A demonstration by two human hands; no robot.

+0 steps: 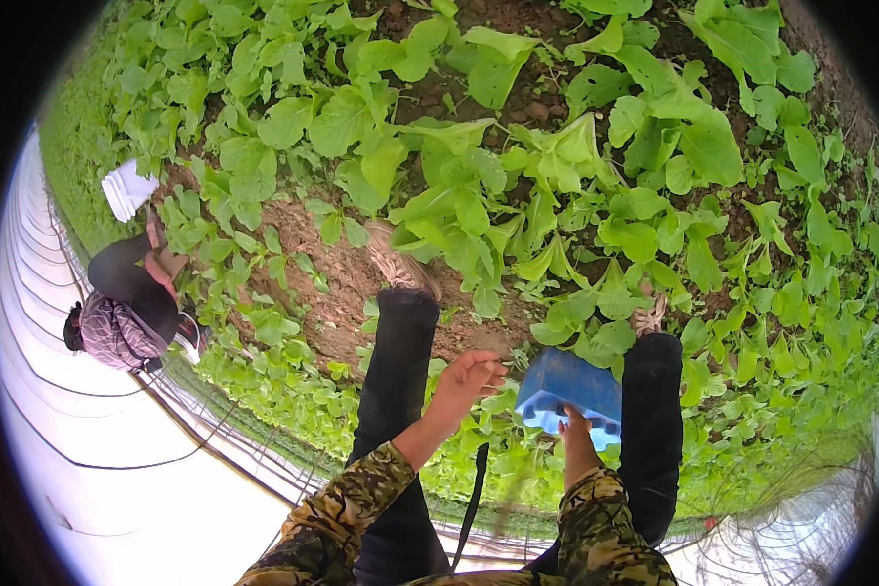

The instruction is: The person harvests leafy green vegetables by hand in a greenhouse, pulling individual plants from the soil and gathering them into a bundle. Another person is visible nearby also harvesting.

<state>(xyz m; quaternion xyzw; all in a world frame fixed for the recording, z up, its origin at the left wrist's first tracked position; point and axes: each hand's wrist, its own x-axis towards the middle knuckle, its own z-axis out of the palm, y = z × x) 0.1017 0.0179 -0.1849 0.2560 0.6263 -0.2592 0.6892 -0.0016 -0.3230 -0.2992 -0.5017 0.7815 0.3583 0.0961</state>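
My right hand grips the near edge of a blue plastic container. The container is tilted between my legs, just beside the dark trouser leg on the right, and its inside is hidden. To its left, my left hand hovers with fingers loosely curled and slightly apart, and I see nothing in it. Broad-leaved green vegetable plants grow in front of both hands. Some leaves have small holes, and a few hang over the container's far edge. Brown bare soil shows among them.
My shoes stand among the plants. At the left another person bends over the crop, one arm near a white plastic container. Pale greenhouse sheeting with curved ribs borders the left and bottom. A dark strap hangs before me.
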